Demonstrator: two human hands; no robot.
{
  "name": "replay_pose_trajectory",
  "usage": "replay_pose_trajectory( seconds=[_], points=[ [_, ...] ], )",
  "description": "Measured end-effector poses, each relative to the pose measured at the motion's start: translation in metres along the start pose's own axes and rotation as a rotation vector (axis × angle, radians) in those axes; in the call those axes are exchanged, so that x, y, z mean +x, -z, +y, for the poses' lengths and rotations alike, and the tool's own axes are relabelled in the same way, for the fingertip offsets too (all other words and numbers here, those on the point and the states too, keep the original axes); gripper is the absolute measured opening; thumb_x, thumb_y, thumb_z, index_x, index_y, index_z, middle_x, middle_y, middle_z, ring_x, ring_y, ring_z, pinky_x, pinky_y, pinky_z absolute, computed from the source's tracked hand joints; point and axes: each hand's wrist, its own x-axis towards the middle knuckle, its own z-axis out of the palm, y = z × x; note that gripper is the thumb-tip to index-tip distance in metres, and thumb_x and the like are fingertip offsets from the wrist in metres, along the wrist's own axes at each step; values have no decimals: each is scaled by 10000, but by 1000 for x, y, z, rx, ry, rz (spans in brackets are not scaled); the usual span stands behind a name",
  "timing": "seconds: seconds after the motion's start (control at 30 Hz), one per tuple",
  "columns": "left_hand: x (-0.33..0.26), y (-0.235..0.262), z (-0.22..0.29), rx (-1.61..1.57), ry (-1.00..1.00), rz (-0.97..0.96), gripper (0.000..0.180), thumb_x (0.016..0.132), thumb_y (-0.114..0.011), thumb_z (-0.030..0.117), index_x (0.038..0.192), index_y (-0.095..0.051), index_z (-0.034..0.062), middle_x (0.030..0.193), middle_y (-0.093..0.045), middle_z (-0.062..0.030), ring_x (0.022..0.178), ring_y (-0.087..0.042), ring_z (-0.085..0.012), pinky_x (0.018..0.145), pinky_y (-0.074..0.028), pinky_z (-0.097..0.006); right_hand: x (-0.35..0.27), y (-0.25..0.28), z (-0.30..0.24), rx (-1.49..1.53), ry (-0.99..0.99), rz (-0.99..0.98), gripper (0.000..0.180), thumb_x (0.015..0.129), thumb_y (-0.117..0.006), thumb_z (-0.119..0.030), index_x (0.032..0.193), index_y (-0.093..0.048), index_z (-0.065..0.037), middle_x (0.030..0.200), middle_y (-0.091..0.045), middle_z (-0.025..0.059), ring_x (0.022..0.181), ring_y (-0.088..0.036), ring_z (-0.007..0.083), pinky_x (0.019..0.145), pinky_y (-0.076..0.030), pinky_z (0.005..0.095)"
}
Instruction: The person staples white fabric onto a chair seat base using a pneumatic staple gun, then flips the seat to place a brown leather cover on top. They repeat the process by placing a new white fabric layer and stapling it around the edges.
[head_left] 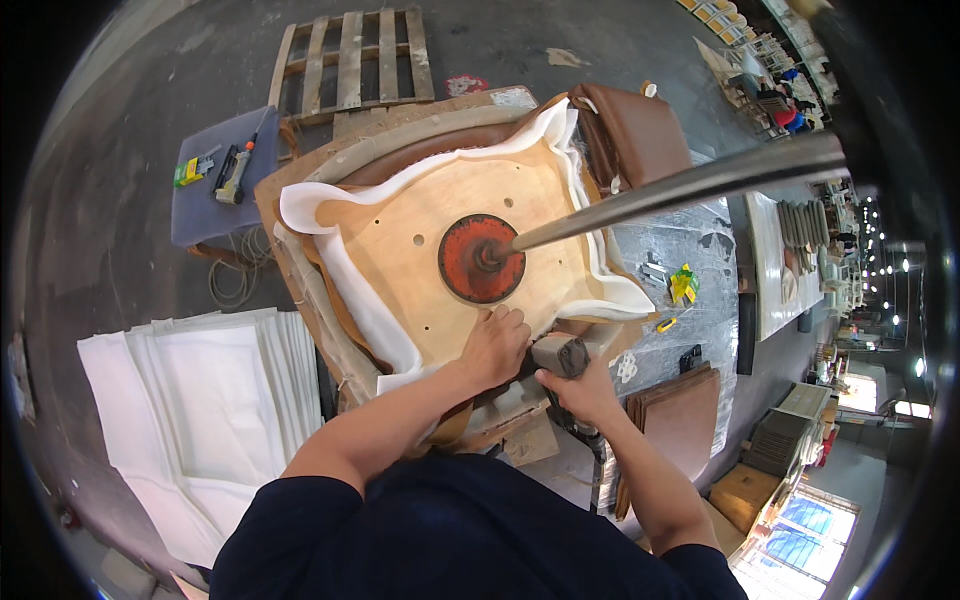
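Observation:
A pale wooden seat board (pixel 390 270) lies in the middle, underside up, with white padding (pixel 365 300) and brown cover material curling up around its edges. A red round press plate (pixel 482 258) on a metal shaft (pixel 690 190) bears down on the board. My left hand (pixel 497 347) is closed at the board's near edge; what its fingers pinch is hidden. My right hand (pixel 588 390) grips a staple gun (pixel 560 355) just right of it, the tool's grey head over the near edge.
White padding sheets (pixel 200 390) are stacked at left. A blue-topped stool (pixel 225 180) carries another staple gun (pixel 235 175) and a yellow-green box. On the plastic-covered table (pixel 660 240) at right lie a yellow-green packet (pixel 685 285), a yellow cutter and brown panels (pixel 680 415). A wooden pallet (pixel 350 60) lies beyond.

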Motion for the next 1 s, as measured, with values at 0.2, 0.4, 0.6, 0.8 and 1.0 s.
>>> replay_pose_trajectory(
  seconds=[0.2,0.4,0.6,0.8,1.0],
  points=[
    [-4,17,-9,118,-126,-50,161,932,-815,252,918,-721,121,1015,-617,-57,1069,-584,-308,977,-430,-490,-22,6,4,222,-53,-25,684,953,-890,-153,1576,-614,-90,942,-754,40,617,-653,92,583,-554,303],
    [2,12,-19,69,-180,-98,168,924,-827,256,921,-692,156,1020,-599,-32,1050,-575,-286,939,-418,-484,-25,5,-2,245,-67,-62,698,959,-891,-143,1588,-594,-78,903,-740,15,601,-632,90,563,-535,297],
    [1,12,-15,8,-168,-76,166,920,-820,230,908,-670,160,1005,-579,-32,1035,-574,-279,914,-416,-489,-20,-2,-3,239,-115,-79,671,954,-895,-140,1562,-617,-79,929,-747,28,604,-631,93,568,-537,303],
    [3,11,-15,63,-151,-86,130,927,-795,235,901,-700,150,1028,-626,-39,1057,-599,-285,927,-448,-473,-5,-10,-4,161,-91,-2,632,940,-907,-147,1517,-662,-74,962,-751,33,612,-639,95,566,-543,308],
    [7,17,-22,115,-199,-120,127,920,-802,235,896,-708,153,1037,-634,-37,1076,-604,-279,908,-462,-462,-24,-6,0,273,-64,2,691,949,-905,-150,1573,-618,-68,927,-734,23,608,-638,90,548,-536,296]
  ],
)
